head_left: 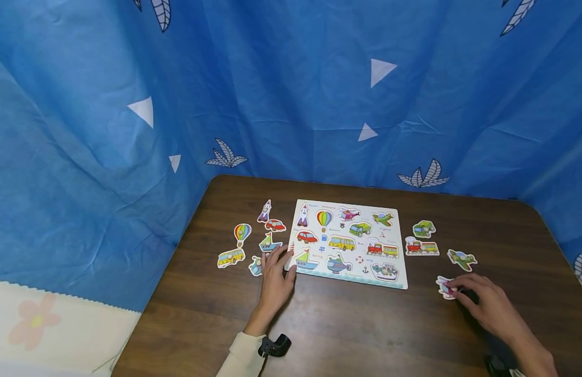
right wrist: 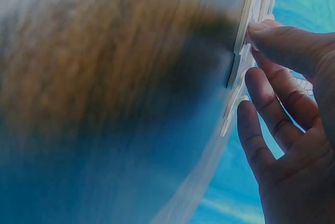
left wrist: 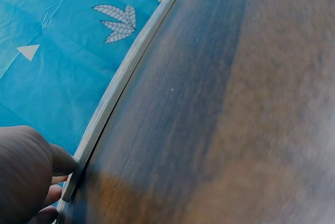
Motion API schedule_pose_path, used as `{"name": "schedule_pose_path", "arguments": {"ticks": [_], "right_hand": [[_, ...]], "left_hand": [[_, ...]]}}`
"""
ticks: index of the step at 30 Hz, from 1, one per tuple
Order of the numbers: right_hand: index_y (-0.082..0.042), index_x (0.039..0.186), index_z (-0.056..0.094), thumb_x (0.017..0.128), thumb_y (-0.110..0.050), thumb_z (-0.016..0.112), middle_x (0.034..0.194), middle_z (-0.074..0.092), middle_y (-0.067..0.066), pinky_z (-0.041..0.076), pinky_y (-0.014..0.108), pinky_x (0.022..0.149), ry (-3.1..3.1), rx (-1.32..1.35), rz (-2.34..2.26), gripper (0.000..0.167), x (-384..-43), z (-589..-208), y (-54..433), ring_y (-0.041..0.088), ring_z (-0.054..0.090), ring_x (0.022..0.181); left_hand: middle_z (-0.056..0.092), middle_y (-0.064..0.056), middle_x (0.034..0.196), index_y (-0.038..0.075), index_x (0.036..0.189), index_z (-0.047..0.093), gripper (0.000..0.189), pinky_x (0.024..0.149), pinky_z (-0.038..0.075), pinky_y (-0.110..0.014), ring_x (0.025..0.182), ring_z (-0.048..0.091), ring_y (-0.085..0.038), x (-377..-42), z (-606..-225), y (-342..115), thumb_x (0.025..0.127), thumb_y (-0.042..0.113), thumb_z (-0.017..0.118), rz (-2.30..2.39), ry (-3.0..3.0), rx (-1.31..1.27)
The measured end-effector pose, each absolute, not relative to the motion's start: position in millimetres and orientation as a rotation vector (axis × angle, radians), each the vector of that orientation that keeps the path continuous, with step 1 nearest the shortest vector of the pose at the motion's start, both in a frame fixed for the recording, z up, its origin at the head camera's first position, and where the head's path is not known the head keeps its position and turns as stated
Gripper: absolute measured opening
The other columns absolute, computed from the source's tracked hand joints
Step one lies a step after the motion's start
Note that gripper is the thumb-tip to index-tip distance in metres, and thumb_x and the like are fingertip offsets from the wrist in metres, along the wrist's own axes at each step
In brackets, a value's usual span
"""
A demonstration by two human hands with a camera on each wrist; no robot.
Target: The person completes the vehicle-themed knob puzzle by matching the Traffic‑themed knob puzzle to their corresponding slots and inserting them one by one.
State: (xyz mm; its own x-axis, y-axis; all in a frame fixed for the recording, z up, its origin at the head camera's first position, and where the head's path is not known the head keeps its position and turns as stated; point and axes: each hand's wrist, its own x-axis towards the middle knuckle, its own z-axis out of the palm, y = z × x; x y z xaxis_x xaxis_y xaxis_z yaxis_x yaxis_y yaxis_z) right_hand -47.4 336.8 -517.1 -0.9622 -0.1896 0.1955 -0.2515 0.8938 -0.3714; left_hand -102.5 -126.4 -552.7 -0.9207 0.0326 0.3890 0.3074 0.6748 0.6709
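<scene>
Piece (head_left: 444, 288), flat, pale-edged, pinched by right fingers (head_left: 466, 281); board (head_left: 346, 227), thin, rectangular, left fingers (head_left: 274, 256) spread at its corner; table (head_left: 352, 324), wood-grained.

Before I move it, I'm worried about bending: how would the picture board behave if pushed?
The picture board is probably stiff: its edge looks solid in the left wrist view. Lying broad and flat on the table, it likely slides rather than tips. The left hand at its corner may hinder it.
</scene>
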Motion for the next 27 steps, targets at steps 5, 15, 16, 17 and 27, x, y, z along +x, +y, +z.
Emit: {"name": "schedule_pose_path", "arguments": {"ticks": [5,15,16,17,27], "right_hand": [[-0.014,0.098,0.074,0.076,0.002,0.079,0.101,0.069,0.010,0.046,0.056,0.076,-2.909,0.347,0.592,0.028,-49.1,-517.4,336.5,0.038,0.061,0.096],[-0.015,0.098,0.074,0.077,0.002,0.079,0.102,0.071,0.010,0.046,0.056,0.078,-2.898,0.354,0.597,0.028,-53.2,-514.2,332.2,0.036,0.061,0.098],[-0.015,0.097,0.074,0.076,0.002,0.079,0.101,0.071,0.009,0.046,0.056,0.080,-2.884,0.362,0.596,0.028,-54.0,-514.4,332.0,0.036,0.060,0.099],[-0.016,0.097,0.074,0.076,0.003,0.079,0.101,0.071,0.009,0.045,0.057,0.081,-2.873,0.369,0.596,0.028,-54.7,-514.5,331.7,0.036,0.060,0.099],[-0.013,0.100,0.074,0.078,0.003,0.078,0.104,0.070,0.012,0.046,0.058,0.085,-2.887,0.405,0.611,0.028,-62.7,-507.3,327.5,0.037,0.060,0.101]], "left_hand": [[0.062,-0.020,0.133,-0.003,0.119,0.070,0.036,0.113,0.017,-0.071,0.134,0.048,-0.043,-102.7,-552.1,-126.3,0.083,0.000,0.071,-1.105,-2.537,-0.270],[0.062,-0.019,0.133,-0.003,0.120,0.070,0.037,0.113,0.018,-0.070,0.134,0.048,-0.042,-103.0,-553.0,-126.6,0.083,0.001,0.071,-1.103,-2.538,-0.267],[0.062,-0.019,0.133,-0.003,0.120,0.070,0.037,0.112,0.018,-0.070,0.134,0.048,-0.042,-103.2,-553.4,-126.5,0.083,0.000,0.071,-1.102,-2.537,-0.268],[0.062,-0.019,0.133,-0.003,0.120,0.070,0.037,0.112,0.018,-0.070,0.134,0.049,-0.042,-103.4,-553.6,-126.5,0.083,0.000,0.071,-1.101,-2.535,-0.268],[0.062,-0.019,0.133,-0.003,0.120,0.070,0.037,0.112,0.018,-0.070,0.134,0.049,-0.042,-103.0,-553.5,-126.4,0.083,0.001,0.072,-1.102,-2.529,-0.272]]}}
